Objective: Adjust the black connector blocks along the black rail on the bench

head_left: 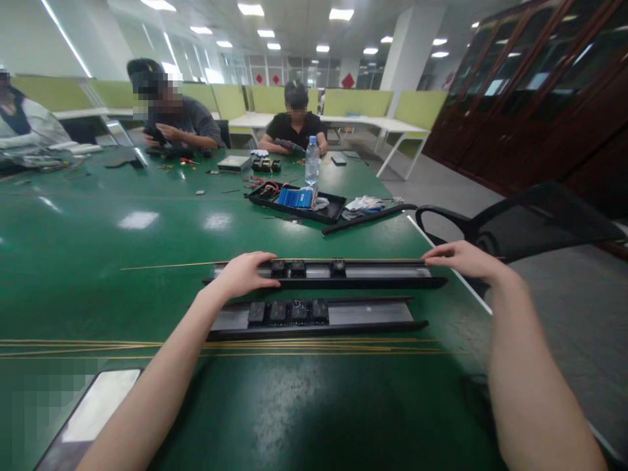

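A long black-edged channel (377, 271) with a grey metallic floor lies crosswise on the table, several black blocks (297, 267) set inside it. My left hand (244, 275) spans its left part, fingers at the far edge and thumb at the near edge. A thin brass-coloured rod (167, 265) runs along the far edge and sticks out to the left. At the right end, my right hand (458, 256) pinches the rod with its fingertips, close to the channel's corner. Nearer to me lies a second similar channel (367, 315), holding several black blocks (279, 312) side by side.
Several brass-coloured rods (314, 347) lie in front of the channels. A phone (98, 409) is at lower left. Beyond are a black tray (333, 208), a bottle (312, 162), gloves (364, 206) and a black strip (367, 219). A chair (530, 222) stands right; people sit across.
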`<state>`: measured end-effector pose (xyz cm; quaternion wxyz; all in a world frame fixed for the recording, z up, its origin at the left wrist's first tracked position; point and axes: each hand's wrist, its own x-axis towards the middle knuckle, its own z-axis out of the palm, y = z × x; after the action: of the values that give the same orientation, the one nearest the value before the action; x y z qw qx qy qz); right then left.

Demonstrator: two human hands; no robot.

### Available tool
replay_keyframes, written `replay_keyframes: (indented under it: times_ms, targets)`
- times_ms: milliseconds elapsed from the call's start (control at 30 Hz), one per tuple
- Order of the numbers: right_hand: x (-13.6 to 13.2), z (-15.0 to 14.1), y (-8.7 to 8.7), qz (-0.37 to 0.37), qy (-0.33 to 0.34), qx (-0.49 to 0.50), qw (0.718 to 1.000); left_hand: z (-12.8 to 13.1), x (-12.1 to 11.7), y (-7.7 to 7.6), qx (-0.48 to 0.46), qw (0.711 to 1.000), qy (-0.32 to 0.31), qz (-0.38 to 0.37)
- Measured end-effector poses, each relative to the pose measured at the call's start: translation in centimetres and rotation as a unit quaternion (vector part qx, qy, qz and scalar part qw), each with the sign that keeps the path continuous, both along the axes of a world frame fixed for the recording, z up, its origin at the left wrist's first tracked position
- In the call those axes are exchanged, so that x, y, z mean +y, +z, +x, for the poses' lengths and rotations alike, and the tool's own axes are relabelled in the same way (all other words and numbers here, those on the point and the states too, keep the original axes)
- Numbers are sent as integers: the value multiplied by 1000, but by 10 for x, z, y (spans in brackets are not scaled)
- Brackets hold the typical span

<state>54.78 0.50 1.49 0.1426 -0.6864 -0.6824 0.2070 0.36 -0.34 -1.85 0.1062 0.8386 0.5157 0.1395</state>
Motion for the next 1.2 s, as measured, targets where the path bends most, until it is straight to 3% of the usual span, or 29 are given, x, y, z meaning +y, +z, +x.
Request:
replay_keyframes:
  times_ms: [233,500,667,800,967,1200]
  targets:
    - [-1,19,-5,17,-66,58,996,1,-2,2,-4,1000,-3,0]
    - [3,15,10,-28,-77,41,996,-1,0,-3,3,1000,-3,10]
    - [-5,-26,24,77,-64,36,994,1,-2,1,5,1000,-7,24]
    - [-4,-69,27,148,17,46,988,5,-7,6,30,999,-12,40]
    - [2,-115,14,179,132,77,972,11,-10,5,53,996,-6,69]
    - [5,-162,-17,186,211,48,958,17,-12,2,70,994,6,82]
